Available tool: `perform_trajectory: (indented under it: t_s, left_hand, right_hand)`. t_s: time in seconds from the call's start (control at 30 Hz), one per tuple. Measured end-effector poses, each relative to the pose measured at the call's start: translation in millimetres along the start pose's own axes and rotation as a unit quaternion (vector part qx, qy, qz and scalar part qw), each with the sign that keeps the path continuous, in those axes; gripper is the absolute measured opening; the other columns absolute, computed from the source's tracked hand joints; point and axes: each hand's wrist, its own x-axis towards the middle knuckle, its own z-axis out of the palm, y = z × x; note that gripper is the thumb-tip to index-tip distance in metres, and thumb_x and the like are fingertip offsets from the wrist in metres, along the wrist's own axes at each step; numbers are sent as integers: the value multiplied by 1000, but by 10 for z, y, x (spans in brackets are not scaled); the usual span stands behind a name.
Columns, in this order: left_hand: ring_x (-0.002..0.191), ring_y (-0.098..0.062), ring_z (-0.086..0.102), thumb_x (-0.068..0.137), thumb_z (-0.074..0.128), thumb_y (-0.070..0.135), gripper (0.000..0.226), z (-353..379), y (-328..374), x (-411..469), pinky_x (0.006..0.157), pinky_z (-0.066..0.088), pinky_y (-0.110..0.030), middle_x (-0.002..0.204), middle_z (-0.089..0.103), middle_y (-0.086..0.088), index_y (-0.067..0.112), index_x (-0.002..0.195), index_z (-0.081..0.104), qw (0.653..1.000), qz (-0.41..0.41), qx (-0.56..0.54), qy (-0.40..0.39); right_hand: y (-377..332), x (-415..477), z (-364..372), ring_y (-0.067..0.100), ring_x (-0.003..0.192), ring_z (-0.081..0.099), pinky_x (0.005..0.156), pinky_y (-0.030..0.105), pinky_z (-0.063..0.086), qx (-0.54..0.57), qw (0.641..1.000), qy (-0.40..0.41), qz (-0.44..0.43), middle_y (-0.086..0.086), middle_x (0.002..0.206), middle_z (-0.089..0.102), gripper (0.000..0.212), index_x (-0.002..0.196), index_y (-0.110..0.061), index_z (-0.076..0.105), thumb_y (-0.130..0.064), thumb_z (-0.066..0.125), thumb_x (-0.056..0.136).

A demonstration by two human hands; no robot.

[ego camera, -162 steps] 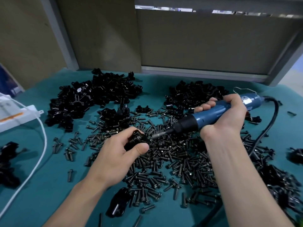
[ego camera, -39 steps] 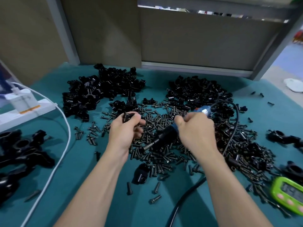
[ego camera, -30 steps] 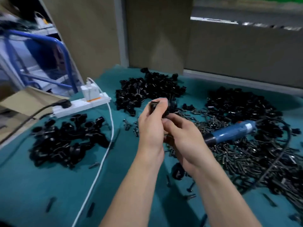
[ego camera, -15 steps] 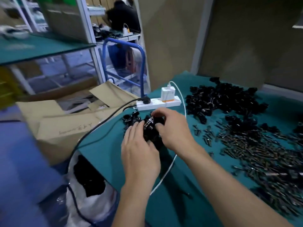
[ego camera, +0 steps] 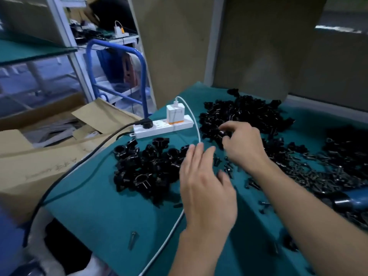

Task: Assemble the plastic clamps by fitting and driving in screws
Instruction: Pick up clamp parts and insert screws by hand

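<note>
My left hand [ego camera: 205, 184] hovers with straight fingers and holds nothing, just right of a heap of assembled black plastic clamps [ego camera: 145, 168]. My right hand [ego camera: 242, 146] reaches over the near edge of a larger pile of black clamp parts [ego camera: 245, 114], its fingers loosely curled and blurred; whether they pinch a part I cannot make out. Dark screws [ego camera: 318, 172] are strewn across the green mat to the right. The blue electric screwdriver [ego camera: 352, 199] lies at the right edge, with no hand on it.
A white power strip [ego camera: 163, 126] with a charger stands at the table's left edge; its white cable [ego camera: 169, 232] runs under my left hand. A black cord [ego camera: 79, 166] trails off left. Cardboard boxes [ego camera: 39, 148] and a blue cart frame [ego camera: 143, 80] stand beside the table.
Both hands have let go of the clamp they set on the left heap. My left hand pulled back and my right hand swung right to the parts pile. The view turned slightly right.
</note>
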Motion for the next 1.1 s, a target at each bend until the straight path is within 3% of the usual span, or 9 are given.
perform_trajectory:
  t_s: [0.13,0.23,0.33,0.43,0.57,0.7,0.87,1.0,1.1]
  left_hand:
    - [157,-5,8,99,55,11,62,555,284,271,126,0,-19,168,28,10,26,157,39,993,-21,-44,-108]
    - [156,-8,16,96,52,6,64,869,380,435,129,17,-30,165,34,8,25,156,40,988,-38,-72,-132]
    - [137,-4,39,92,53,3,66,1078,308,451,111,35,-17,151,46,12,31,152,44,985,-76,-107,-116]
    - [108,11,32,91,55,4,66,1178,225,429,84,25,5,127,42,27,36,148,47,986,-77,-103,-105]
    - [125,-3,45,87,59,1,67,1211,158,452,98,25,-4,125,42,26,37,144,50,991,-70,-69,-91]
    - [134,-13,47,91,62,7,66,1216,92,519,112,35,-25,143,49,10,33,150,46,990,-95,-48,-95]
    - [125,-13,51,92,63,12,57,1255,88,547,107,40,-30,138,52,8,36,143,51,991,-84,-21,-106]
    - [115,-11,50,90,67,13,50,1227,173,520,106,36,-30,130,60,6,33,136,60,997,-30,7,-76]
    - [109,-20,58,82,76,20,42,1149,302,431,100,29,-33,102,74,0,22,124,71,990,80,109,-29]
  right_hand:
    - [361,446,-61,31,145,37,112,39,41,-147,978,-143,35,10,160,41,71,161,-25,33,-13,61,98]
    - [464,643,-25,37,152,25,121,52,30,-82,975,-203,45,8,171,15,69,164,-32,22,-18,51,104]
    - [591,668,63,38,109,57,92,46,49,-42,994,-104,7,10,147,40,50,145,-23,43,-13,54,97]
    - [653,659,93,32,86,60,68,38,43,-152,985,-83,-1,9,111,59,40,130,-19,45,-11,56,92]
    - [716,660,19,35,122,53,99,49,36,-331,943,-22,-3,9,126,64,39,133,-20,45,-27,55,96]
    - [853,581,-153,37,130,45,104,51,40,-335,933,-113,64,13,134,56,44,136,-14,50,-28,59,95]
    - [915,423,-364,27,81,63,63,34,49,-208,977,-47,27,3,81,62,33,104,-16,68,9,55,87]
    - [965,204,-679,12,74,67,62,29,57,-31,993,100,45,-6,94,70,44,104,-31,72,6,52,94]
    - [1057,-90,-957,-3,68,67,59,14,51,184,965,179,56,-14,83,75,37,90,-30,74,6,64,92]
